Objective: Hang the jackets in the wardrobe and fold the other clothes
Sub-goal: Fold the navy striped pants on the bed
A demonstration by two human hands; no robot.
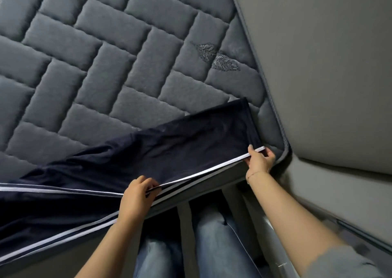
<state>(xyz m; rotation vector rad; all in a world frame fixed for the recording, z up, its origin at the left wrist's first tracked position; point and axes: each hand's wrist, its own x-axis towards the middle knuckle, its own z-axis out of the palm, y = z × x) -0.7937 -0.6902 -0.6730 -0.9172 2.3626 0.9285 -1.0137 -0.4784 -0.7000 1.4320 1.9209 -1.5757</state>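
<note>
Navy trousers (pixel 131 156) lie spread on the mattress (pixel 106 54), near its corner, not yet folded. Left hand (pixel 137 197) and right hand (pixel 259 161) each pinch the white-striped edge; folding looks barely begun.

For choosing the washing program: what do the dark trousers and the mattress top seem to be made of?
Navy track trousers: probably smooth synthetic knit, going by the faint sheen, soft drape and white side stripes.
Mattress: grey matte knit over padding, to judge from the puffy quilted blocks; fibre unclear.
</note>
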